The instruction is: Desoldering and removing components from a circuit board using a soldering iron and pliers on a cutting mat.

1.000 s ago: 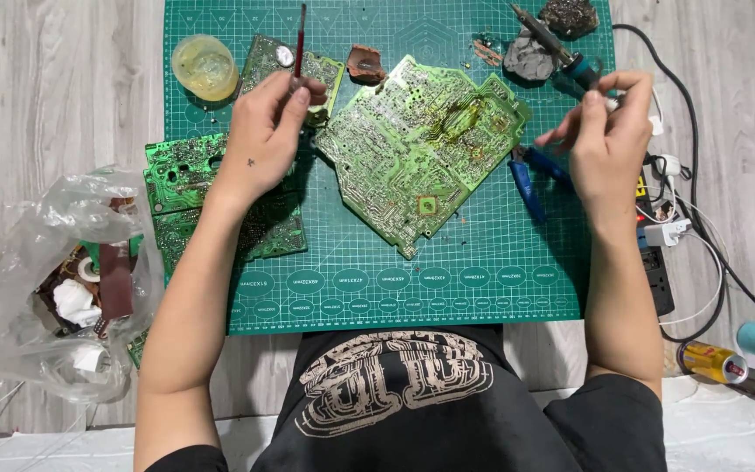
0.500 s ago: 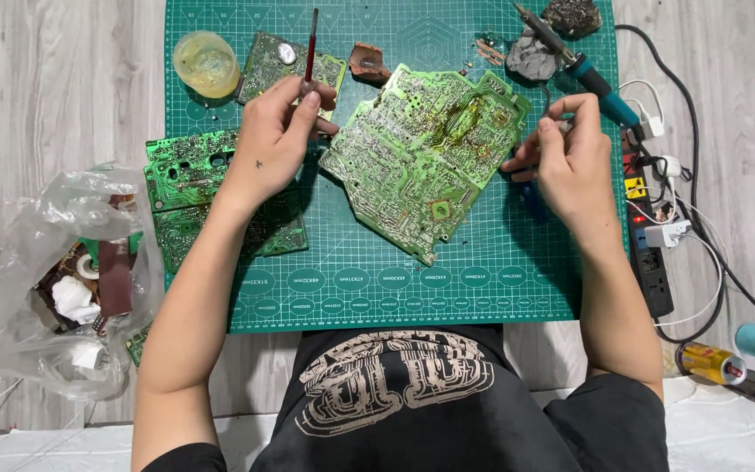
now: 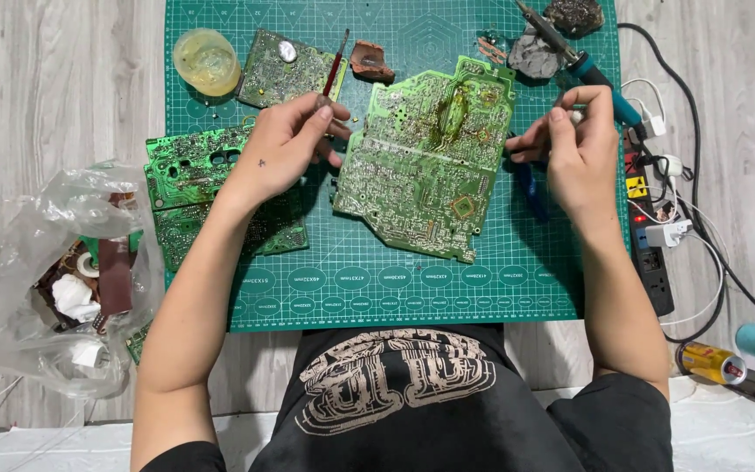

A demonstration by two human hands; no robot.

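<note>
From the head camera, a green cutting mat [image 3: 395, 288] with a printed grid covers the grey wood-grain table [image 3: 54, 87]. In its middle lies a large green circuit board [image 3: 421, 166], irregular in outline, solder side up, its face dense with fine silvery traces and a brownish scorched patch near the top. The left hand [image 3: 286, 144] is closed in a pinch on a thin red-handled brush [image 3: 336, 65], whose shaft slants up and away; the hand sits just beside the board's left edge and over a second, darker circuit board [image 3: 194, 175]. The right hand [image 3: 574, 144] is curled, its fingers drawn together around a small pale object at the board's right edge; I cannot tell what the object is. A blue-handled soldering iron [image 3: 600, 74] lies just beyond that hand.

A smaller board [image 3: 286, 65] and a round translucent yellowish tub [image 3: 207, 61] sit at the mat's far left corner. A crumpled clear plastic bag [image 3: 54, 271] of scraps lies to the left of the mat, a black power strip [image 3: 653, 236] with cables to its right.
</note>
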